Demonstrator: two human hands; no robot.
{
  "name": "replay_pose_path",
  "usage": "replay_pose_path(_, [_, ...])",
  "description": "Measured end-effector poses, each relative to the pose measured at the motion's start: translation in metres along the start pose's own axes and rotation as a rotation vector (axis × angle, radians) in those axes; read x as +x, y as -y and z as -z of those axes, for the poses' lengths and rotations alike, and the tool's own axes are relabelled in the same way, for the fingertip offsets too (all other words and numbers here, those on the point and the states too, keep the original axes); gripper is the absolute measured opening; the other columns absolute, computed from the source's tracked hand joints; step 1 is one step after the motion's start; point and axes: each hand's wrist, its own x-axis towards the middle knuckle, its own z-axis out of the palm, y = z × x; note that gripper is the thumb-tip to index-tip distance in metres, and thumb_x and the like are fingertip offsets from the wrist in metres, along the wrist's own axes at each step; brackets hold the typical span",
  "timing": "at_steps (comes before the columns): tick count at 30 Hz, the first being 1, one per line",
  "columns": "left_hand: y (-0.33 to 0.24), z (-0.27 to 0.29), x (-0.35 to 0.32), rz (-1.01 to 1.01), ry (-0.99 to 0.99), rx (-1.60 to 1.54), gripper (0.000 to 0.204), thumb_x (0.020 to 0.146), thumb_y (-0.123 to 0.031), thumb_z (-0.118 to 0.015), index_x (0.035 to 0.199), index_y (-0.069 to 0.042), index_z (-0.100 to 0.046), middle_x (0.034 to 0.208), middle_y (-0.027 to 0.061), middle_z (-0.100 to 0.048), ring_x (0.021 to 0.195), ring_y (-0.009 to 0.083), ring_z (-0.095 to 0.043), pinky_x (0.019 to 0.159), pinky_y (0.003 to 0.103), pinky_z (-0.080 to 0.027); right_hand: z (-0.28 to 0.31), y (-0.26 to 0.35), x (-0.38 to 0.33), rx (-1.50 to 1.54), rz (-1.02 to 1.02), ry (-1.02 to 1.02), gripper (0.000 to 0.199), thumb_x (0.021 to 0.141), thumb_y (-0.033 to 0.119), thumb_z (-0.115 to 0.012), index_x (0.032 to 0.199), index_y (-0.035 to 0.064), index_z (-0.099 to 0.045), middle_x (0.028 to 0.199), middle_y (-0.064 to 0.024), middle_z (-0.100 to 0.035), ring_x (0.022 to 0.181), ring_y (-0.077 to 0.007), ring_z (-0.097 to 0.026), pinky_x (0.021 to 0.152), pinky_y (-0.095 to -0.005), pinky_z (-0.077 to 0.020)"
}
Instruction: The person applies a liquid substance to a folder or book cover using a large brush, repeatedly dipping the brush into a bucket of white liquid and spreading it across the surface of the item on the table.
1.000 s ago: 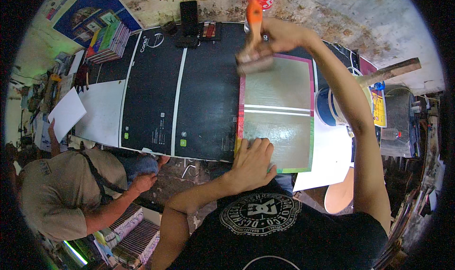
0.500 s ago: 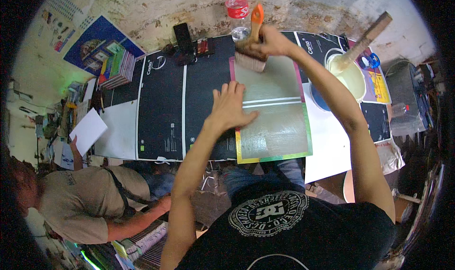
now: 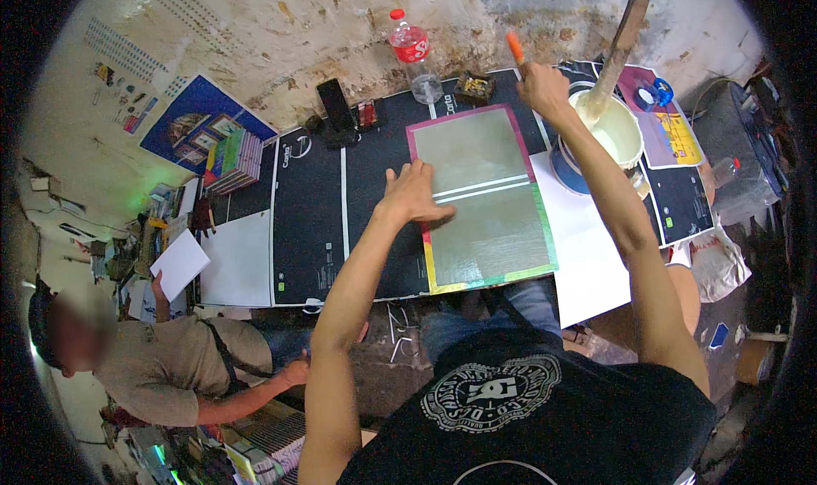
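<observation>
My left hand (image 3: 413, 194) lies with fingers spread at the left edge of a grey, wet-looking sheet (image 3: 466, 157) with a multicoloured border. Two parallel white strips cross the sheet's middle. My right hand (image 3: 543, 91) is closed around a wide paintbrush, whose orange handle (image 3: 515, 49) sticks up above it; the bristles are hidden behind the hand and arm. This hand is beyond the sheet's far right corner, beside a bucket (image 3: 565, 166) of pale creamy paste. A wooden stick (image 3: 624, 47) stands tilted in the bucket.
A plastic bottle (image 3: 415, 55), a small dark box (image 3: 474, 87) and a black phone (image 3: 334, 102) stand along the wall. Stacked books (image 3: 234, 163) are at the far left. A co-worker (image 3: 170, 357) on the left holds white paper (image 3: 180, 264). White sheets (image 3: 587, 255) lie right.
My right hand has lifted the brush off the sheet's upper part and carried it right, toward the bucket. My left hand stays spread at the sheet's left edge. The view has shifted slightly.
</observation>
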Motion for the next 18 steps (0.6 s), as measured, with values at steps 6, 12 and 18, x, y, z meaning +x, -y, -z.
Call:
replay_pose_path(6, [-0.004,0.003,0.014,0.114,0.062,0.026,0.072,0.075,-0.058,-0.062,0.125,-0.007,-0.057,0.130,0.0147,-0.052,0.124,0.0322,-0.048,0.102,0.061,-0.029,0.044,0.035,-0.091,0.693,0.045,0.179,0.044,0.079,0.046,-0.066,0.088,0.0031,-0.070,0.078,-0.0237,-0.066,0.075,-0.0394,-0.067,0.070,-0.0460,-0.0536])
replay_pose_path(12, [0.006,-0.002,0.024,0.145,0.119,-0.005,0.062,0.084,-0.051,-0.048,0.126,-0.007,-0.059,0.136,0.0136,-0.050,0.129,0.0308,-0.045,0.108,0.056,-0.027,0.034,-0.045,-0.192,0.637,-0.256,0.017,0.038,0.082,0.038,-0.067,0.079,0.0003,-0.067,0.064,-0.0194,-0.065,0.062,-0.0299,-0.068,0.059,-0.0425,-0.0522])
replay_pose_path(18, [0.043,-0.035,0.024,0.216,-0.462,-0.320,0.047,0.075,-0.034,-0.069,0.101,0.005,-0.067,0.093,0.0181,-0.069,0.089,0.0281,-0.067,0.079,0.035,-0.051,0.116,-0.173,-0.339,0.753,-0.723,-0.410,0.034,0.086,0.021,-0.070,0.104,-0.0065,-0.061,0.098,-0.0134,-0.066,0.086,-0.0203,-0.063,0.075,-0.0344,-0.0504])
